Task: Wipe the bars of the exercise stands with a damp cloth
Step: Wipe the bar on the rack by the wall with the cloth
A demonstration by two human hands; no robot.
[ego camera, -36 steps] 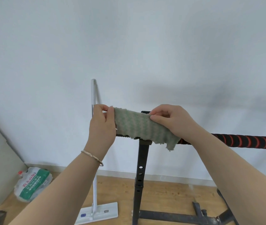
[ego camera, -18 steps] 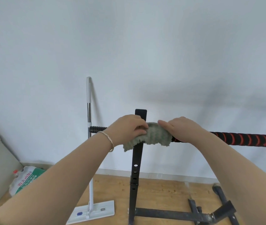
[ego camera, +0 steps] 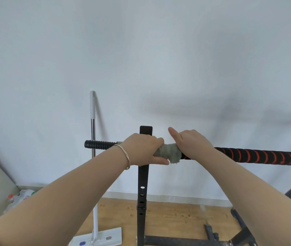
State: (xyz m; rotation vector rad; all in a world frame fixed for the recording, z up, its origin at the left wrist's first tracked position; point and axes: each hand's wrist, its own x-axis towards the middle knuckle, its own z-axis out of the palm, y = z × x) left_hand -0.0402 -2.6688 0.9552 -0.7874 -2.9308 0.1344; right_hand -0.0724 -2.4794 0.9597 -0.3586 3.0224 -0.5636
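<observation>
A horizontal bar (ego camera: pixel 258 155) with black and red spiral grip runs across the middle, its black ribbed end (ego camera: pixel 100 144) sticking out to the left. It rests on a black upright post (ego camera: pixel 143 183) with holes. A grey-green cloth (ego camera: pixel 169 152) is wrapped around the bar beside the post. My left hand (ego camera: pixel 141 150) is closed around the cloth and bar at the post. My right hand (ego camera: pixel 192 143) presses on the cloth's right part from above, thumb raised.
A white flat mop (ego camera: pixel 93 157) leans on the white wall to the left, its head (ego camera: pixel 98 238) on the wooden floor. A plastic bag with a bottle (ego camera: pixel 19 198) lies in the left corner. Black stand feet (ego camera: pixel 237 233) spread at bottom right.
The cloth, held stretched between both hands, was laid over the bar and wrapped around it. Both hands came closer together and now grip it on the bar.
</observation>
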